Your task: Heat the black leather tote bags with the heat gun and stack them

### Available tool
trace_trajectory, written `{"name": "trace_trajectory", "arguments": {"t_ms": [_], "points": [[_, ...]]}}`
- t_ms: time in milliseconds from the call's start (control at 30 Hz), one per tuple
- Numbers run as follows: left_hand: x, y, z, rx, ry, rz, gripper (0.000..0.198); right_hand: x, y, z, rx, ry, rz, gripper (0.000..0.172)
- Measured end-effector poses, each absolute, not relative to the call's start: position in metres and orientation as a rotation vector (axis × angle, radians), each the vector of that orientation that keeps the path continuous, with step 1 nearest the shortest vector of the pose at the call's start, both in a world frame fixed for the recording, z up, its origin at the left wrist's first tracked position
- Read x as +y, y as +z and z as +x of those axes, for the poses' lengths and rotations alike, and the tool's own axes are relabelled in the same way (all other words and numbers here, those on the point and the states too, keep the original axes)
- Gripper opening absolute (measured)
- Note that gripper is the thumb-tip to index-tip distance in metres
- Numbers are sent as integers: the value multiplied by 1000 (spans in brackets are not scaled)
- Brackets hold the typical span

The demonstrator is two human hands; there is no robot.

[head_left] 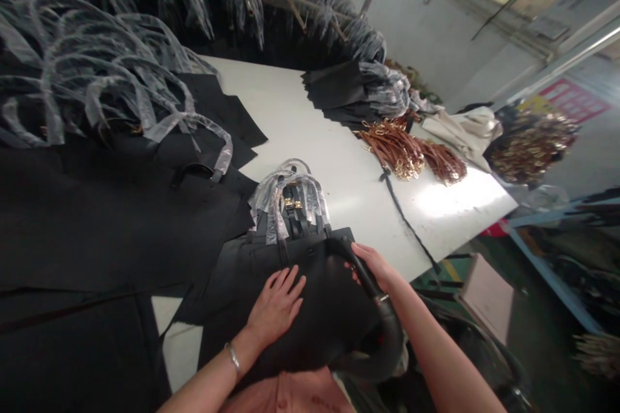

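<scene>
A black leather handbag (314, 303) lies on the white table (310, 122) directly in front of me. My left hand (276, 306) rests flat on its side with the fingers spread. My right hand (371, 268) grips the bag's thick, curved black handle (390, 335). Just beyond the bag, another black bag (290, 219) has gold hardware and handles wrapped in clear plastic. The far side of the first bag is partly hidden from this angle.
Stacks of black bags with plastic-wrapped handles (121, 206) cover the left of the table. Brown straps with gold clasps (400, 151), a loose black strap (404, 222) and beige cloth (462, 132) lie to the right. Wrapped bags hang on a rack (242, 3) behind.
</scene>
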State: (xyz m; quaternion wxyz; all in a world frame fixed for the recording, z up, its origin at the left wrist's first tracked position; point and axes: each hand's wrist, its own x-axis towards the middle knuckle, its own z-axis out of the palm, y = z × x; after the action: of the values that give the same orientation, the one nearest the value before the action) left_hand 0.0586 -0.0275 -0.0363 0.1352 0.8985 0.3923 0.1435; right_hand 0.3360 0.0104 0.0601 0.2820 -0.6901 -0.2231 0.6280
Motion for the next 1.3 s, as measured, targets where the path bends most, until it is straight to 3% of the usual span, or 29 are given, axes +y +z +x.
{"name": "trace_trajectory", "arguments": {"t_ms": [200, 333, 467, 600, 767, 900, 1067, 1167, 1300], "points": [[-30, -41, 59, 1145, 496, 2557, 47, 31, 61, 328, -675, 1456, -1810, 28], [-30, -50, 53, 1231, 623, 2437, 41, 13, 72, 318, -755, 1473, -1770, 48], [-9, -46, 35, 1732, 759, 2153, 40, -10, 78, 296, -811, 1638, -1795, 66], [28, -33, 15, 2088, 579, 1937, 60, -16, 74, 263, -918, 1736, -1745, 69], [47, -25, 2, 1943, 487, 1868, 27, -9, 72, 233, -1070, 1755, -1692, 68], [47, -21, 1, 1899, 427, 1849, 33, -4, 74, 220, -1110, 1766, -1700, 70], [56, -26, -3, 1722, 657, 1485, 17, -3, 74, 210, -1123, 1767, -1697, 69], [59, -31, -7, 1516, 787, 1006, 24, -5, 71, 206, -1115, 1800, -1667, 68], [50, -30, -7, 1357, 843, 831, 33, 0, 68, 194, -1081, 1884, -1608, 68]]}}
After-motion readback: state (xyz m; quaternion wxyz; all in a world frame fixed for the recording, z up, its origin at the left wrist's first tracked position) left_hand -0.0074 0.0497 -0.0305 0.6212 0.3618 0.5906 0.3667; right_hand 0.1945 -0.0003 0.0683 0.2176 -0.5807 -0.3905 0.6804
